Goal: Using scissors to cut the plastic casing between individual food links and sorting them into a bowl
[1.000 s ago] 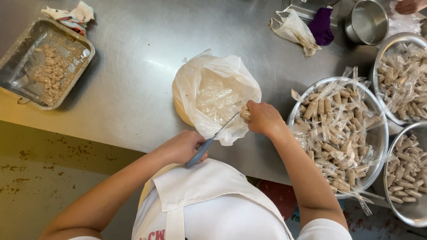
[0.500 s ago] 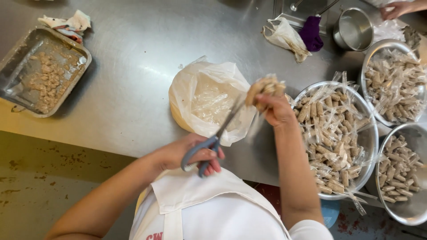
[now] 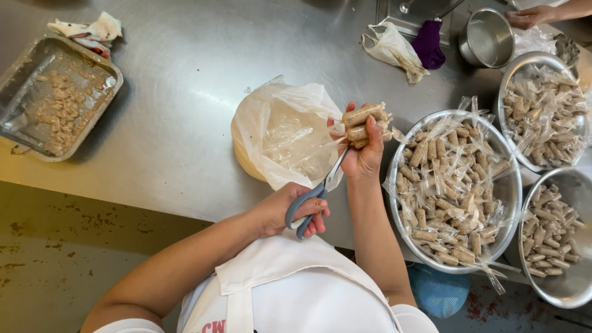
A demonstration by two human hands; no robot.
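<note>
My left hand (image 3: pixel 290 213) grips grey-handled scissors (image 3: pixel 316 194), their blades pointing up toward my right hand. My right hand (image 3: pixel 364 151) holds a small bundle of plastic-wrapped brown rolls (image 3: pixel 365 122) raised above the steel table. The scissor tips meet the wrapping just below the bundle. Directly left of the bundle sits an open plastic bag (image 3: pixel 280 132) with scraps of clear wrapping inside. To the right stands a large steel bowl (image 3: pixel 394 203) heaped with wrapped rolls.
A metal tray (image 3: pixel 98 114) with brown crumbs lies at the far left, a crumpled cloth (image 3: pixel 86 28) behind it. Two more bowls (image 3: pixel 558 296) of rolls stand at the right. At the back are a small pot (image 3: pixel 487 37), a purple cloth (image 3: pixel 428 43) and another person's hand (image 3: pixel 533 15).
My right hand lifted the bundle of rolls out of the bag area and up. My left hand with the scissors shifted right, keeping the blades at the wrapping.
</note>
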